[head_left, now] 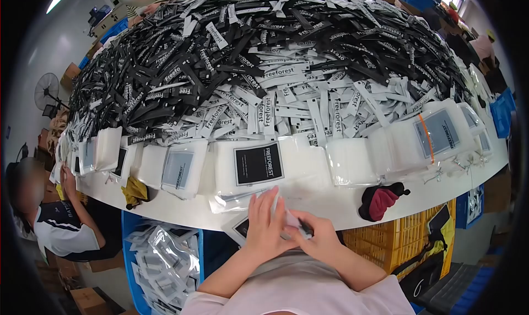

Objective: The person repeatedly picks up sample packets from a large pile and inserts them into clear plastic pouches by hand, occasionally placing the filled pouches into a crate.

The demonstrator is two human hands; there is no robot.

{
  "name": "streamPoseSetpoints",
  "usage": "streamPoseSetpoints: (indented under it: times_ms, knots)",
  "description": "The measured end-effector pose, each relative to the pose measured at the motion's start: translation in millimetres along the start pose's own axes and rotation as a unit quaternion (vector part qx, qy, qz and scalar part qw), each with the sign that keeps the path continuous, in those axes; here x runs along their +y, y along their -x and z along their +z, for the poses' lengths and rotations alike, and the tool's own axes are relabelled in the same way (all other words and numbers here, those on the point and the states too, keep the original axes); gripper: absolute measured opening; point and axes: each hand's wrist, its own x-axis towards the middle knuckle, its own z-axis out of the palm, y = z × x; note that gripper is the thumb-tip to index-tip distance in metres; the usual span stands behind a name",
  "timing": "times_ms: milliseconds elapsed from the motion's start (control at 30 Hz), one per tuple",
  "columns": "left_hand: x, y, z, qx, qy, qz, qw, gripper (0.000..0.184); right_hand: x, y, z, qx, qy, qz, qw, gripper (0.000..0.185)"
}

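My left hand (pixel 264 225) is at the table's front edge, fingers pointing up and pressed against a clear plastic bag (pixel 238 231) with a dark label, partly hidden behind the hand. Close beside it, my right hand (pixel 317 235) pinches a small bunch of stick packets (pixel 292 220), pale with a dark end showing. Just beyond my fingers lies a stack of clear bags (pixel 308 166), its top one carrying a black FREEFOREST label (pixel 258 163). A huge heap of black and white stick packets (pixel 264 72) covers the table behind.
More bag stacks stand left (pixel 177 169) and right (pixel 441 133), the right one with an orange band. A maroon pouch (pixel 380 201) and yellow cloth (pixel 135 193) lie near the edge. Below are a blue bin (pixel 125 249) and yellow crate (pixel 380 243). A co-worker (pixel 71 227) sits left.
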Motion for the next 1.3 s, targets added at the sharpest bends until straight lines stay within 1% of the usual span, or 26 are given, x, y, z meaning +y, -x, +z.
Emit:
streamPoseSetpoints:
  times_ms: [67,100,133,167,200,233,267,300,333,367,433,467,500,600,633,667,700,767,800,900,1000,1033,1133,1167,1267,1300]
  knots:
    - [-3.3,2.0,-3.2,-0.038,0.054,0.007,0.998,0.091,3.8,-3.3,-4.2,-0.018,-0.035,0.054,0.998,0.028]
    - [-4.8,9.6,-6.4,-0.062,0.096,0.011,0.993,0.09,7.2,-2.5,-3.6,-0.003,0.01,-0.043,0.999,0.019]
    - [-5.6,14.6,-9.7,-0.085,0.137,0.014,0.987,0.09,1.8,-1.3,-4.3,-0.018,0.017,-0.044,0.999,0.019]
    - [-2.0,18.1,-17.3,-0.137,0.199,-0.042,0.969,0.084,-7.9,2.7,-4.6,-0.033,0.022,-0.043,0.998,0.019]
    - [-1.3,18.8,-19.9,-0.127,0.186,-0.041,0.973,0.081,-13.2,4.4,-3.7,-0.046,0.024,-0.042,0.998,0.019]
    - [-1.9,17.6,-21.7,-0.116,0.173,-0.04,0.977,0.078,-12.3,1.7,-6.5,-0.067,0.084,-0.014,0.994,0.02]
    - [-2.3,15.5,-23.2,-0.103,0.16,-0.038,0.981,0.075,-9.2,-1.6,-8.1,-0.093,0.043,-0.04,0.994,0.021]
    - [-4.2,13.7,-28.5,-0.094,0.167,-0.069,0.979,0.067,-4.6,-6.0,-9.3,-0.119,0.003,-0.066,0.991,0.022]
    - [-4.5,11.5,-32.5,-0.094,0.153,-0.061,0.982,0.067,-0.1,-9.1,-11.0,-0.144,-0.039,-0.091,0.985,0.023]
    - [-4.5,9.9,-36.7,-0.097,0.139,-0.054,0.984,0.067,3.9,-9.8,-14.0,-0.161,0.009,-0.033,0.986,0.026]
    - [-5.7,9.6,-37.0,-0.136,0.136,-0.029,0.981,0.069,11.1,-11.9,-11.8,-0.122,0.02,0.001,0.992,0.028]
    - [-4.9,11.6,-35.7,-0.133,0.13,-0.043,0.982,0.07,16.9,-13.0,-11.3,-0.103,0.028,0.018,0.994,0.029]
    - [-4.9,11.9,-34.3,-0.129,0.122,-0.053,0.983,0.071,30.0,-17.5,-14.0,-0.066,0.147,-0.109,0.981,0.031]
    - [-5.3,5.6,-33.9,-0.113,0.059,-0.081,0.989,0.081,19.0,-15.7,-24.6,0.085,-0.013,-0.151,0.985,0.033]
    - [-3.1,5.6,-34.9,-0.109,0.033,-0.093,0.989,0.086,16.6,-24.0,-30.4,0.038,-0.27,-0.197,0.942,0.027]
    - [-1.2,6.7,-35.1,-0.105,0.006,-0.104,0.989,0.091,9.7,-33.5,-34.8,-0.009,-0.508,-0.229,0.83,0.022]
    - [-1.3,8.6,-27.5,-0.095,-0.008,-0.069,0.993,0.102,-8.0,-28.5,-30.7,0.009,-0.481,-0.252,0.839,0.018]
    - [2.1,8.0,-12.7,-0.01,-0.011,-0.044,0.999,0.102,-17.8,-15.0,-18.6,-0.038,-0.275,-0.156,0.948,0.021]
    - [1.4,8.0,-8.4,0.033,-0.013,-0.032,0.999,0.102,-21.7,-10.5,-14.0,-0.061,-0.164,-0.104,0.979,0.023]
    - [-10.4,11.1,-0.6,0.035,-0.066,0.012,0.997,0.105,-37.4,-10.2,-7.1,-0.169,-0.096,-0.195,0.961,0.03]
    - [-1.8,12.6,1.0,0.107,0.03,-0.004,0.994,0.105,-39.7,-11.8,-18.1,-0.115,0.011,-0.227,0.967,0.033]
    - [2.2,8.4,-2.2,0.118,0.058,-0.008,0.991,0.105,-40.4,-12.1,-11.2,-0.122,0.021,-0.191,0.974,0.038]
    - [-0.3,6.3,-2.1,0.105,0.015,-0.005,0.994,0.106,-27.1,-11.7,4.8,0.01,-0.003,-0.261,0.965,0.048]
    - [-1.7,4.3,-4.1,0.094,0.015,-0.004,0.995,0.106,-24.5,-6.5,4.9,0.102,0.001,-0.287,0.952,0.045]
    - [-0.7,4.1,-15.1,0.045,0.004,-0.003,0.999,0.104,-23.8,-5.8,-20.3,-0.026,0.24,-0.355,0.903,0.028]
    - [0.4,3.3,-17.5,0.025,-0.01,0.006,1.0,0.103,-21.1,-7.1,-20.0,-0.042,0.261,-0.361,0.894,0.022]
